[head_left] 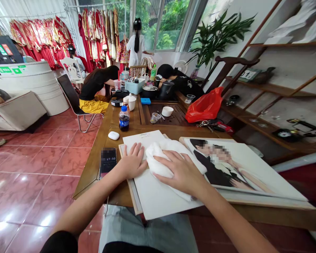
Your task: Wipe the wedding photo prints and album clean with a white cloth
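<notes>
A white board (158, 202) lies on the table's near edge, with a framed panel's wooden rim showing below its left side. My left hand (131, 161) rests flat on the board, fingers spread, holding nothing. Bunched white cloth (159, 163) sits on the board under my right hand (177, 170), whose fingers curve over its top and grip it. Part of the cloth spreads out behind and below that hand. To the right lies a large framed photo print (218, 165) of two people, close to my right forearm.
A phone (107, 161), a white earbud case (113, 135) and a cola bottle (124, 118) stand left on the wooden table (94, 175). Farther back are a white bowl (167, 111), a red plastic bag (205, 107) and keys. Two people lean over the far table; a shelf rises at right.
</notes>
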{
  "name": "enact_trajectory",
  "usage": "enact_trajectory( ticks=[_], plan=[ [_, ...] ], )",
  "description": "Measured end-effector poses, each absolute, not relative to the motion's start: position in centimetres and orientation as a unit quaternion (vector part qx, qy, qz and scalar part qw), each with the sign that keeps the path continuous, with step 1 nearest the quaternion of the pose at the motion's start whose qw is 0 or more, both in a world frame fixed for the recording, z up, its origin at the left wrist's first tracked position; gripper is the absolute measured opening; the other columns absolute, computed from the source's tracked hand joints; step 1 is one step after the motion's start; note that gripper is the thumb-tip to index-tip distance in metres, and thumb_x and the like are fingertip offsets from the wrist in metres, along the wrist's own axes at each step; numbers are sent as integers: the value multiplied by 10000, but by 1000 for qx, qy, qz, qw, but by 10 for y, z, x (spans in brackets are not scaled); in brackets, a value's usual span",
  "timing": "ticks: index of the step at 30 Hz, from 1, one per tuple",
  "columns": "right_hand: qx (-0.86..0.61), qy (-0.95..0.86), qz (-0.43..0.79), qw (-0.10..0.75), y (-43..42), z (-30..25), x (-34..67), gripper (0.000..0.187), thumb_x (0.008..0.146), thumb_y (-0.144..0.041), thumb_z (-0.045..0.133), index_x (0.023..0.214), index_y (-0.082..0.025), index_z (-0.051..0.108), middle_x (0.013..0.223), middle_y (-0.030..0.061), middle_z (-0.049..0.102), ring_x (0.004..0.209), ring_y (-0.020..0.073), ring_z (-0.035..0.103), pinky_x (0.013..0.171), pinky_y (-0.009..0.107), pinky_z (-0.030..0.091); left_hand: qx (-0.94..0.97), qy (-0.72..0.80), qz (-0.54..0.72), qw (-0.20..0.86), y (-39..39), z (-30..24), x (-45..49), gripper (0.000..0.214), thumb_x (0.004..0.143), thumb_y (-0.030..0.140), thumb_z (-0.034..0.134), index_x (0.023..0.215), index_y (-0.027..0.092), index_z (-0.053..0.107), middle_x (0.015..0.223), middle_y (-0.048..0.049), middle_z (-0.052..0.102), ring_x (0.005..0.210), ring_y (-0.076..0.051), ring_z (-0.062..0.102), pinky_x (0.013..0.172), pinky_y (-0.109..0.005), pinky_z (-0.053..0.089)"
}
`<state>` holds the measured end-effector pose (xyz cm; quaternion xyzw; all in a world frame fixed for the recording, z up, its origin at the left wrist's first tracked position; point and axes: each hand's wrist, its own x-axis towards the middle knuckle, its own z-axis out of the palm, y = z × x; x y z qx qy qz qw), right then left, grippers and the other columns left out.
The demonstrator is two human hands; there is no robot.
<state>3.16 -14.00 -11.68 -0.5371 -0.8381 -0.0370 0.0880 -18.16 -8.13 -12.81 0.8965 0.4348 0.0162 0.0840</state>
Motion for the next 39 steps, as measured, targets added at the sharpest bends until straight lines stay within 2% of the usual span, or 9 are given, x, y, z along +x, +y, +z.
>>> enact_trajectory(
  ticks=[8, 12, 17, 22, 27, 35, 39],
  plan=[
    [-599, -793, -48, 102, -115, -114, 40, 544, 961, -602, 411, 1345, -278, 618, 1366, 142, 605, 1219, 342, 546, 918, 523, 440, 895, 439, 20, 83, -81, -128, -180, 618, 1059, 474, 271, 1554, 106, 291, 1646, -204, 220, 1538, -365, 162, 1198, -667, 137],
    [-554, -828, -29, 85, -112, -112, 31, 539, 955, -576, 455, 1352, -250, 616, 1421, 170, 564, 1287, 353, 501, 990, 567, 392, 896, 436, 26, 82, -81, -129, -181, 614, 1058, 460, 260, 1550, 93, 293, 1650, -208, 200, 1542, -352, 154, 1196, -674, 133],
    [-513, -855, -6, 71, -111, -110, 34, 577, 913, -608, 528, 1391, -291, 584, 1455, 142, 547, 1329, 330, 476, 1044, 553, 362, 897, 435, 17, 83, -81, -128, -181, 604, 1055, 436, 277, 1537, 73, 303, 1651, -211, 195, 1545, -346, 145, 1204, -659, 121],
    [-557, -828, -13, 64, -96, -111, 46, 570, 935, -594, 489, 1405, -282, 570, 1458, 140, 540, 1314, 328, 490, 1032, 547, 373, 894, 439, 14, 90, -82, -126, -181, 601, 1065, 468, 260, 1543, 107, 300, 1655, -200, 195, 1547, -345, 136, 1201, -665, 120],
    [-603, -793, -31, 75, -75, -115, 47, 572, 957, -563, 436, 1402, -230, 571, 1439, 186, 538, 1278, 379, 499, 992, 597, 384, 893, 440, 10, 94, -82, -125, -180, 622, 1065, 462, 264, 1540, 61, 295, 1653, -215, 185, 1546, -352, 130, 1202, -669, 109],
    [-526, -848, 5, 57, -66, -115, 44, 634, 884, -651, 525, 1422, -317, 555, 1487, 121, 516, 1363, 334, 440, 1091, 550, 325, 894, 437, 19, 95, -81, -127, -181, 601, 1064, 464, 272, 1540, 99, 308, 1657, -196, 186, 1547, -349, 128, 1200, -676, 109],
    [-566, -822, 3, 62, -54, -116, 46, 611, 910, -621, 476, 1427, -303, 547, 1487, 133, 508, 1332, 368, 459, 1055, 587, 348, 894, 438, 18, 97, -80, -128, -181, 608, 1064, 468, 268, 1540, 92, 308, 1655, -199, 194, 1546, -348, 134, 1202, -672, 111]
  ],
)
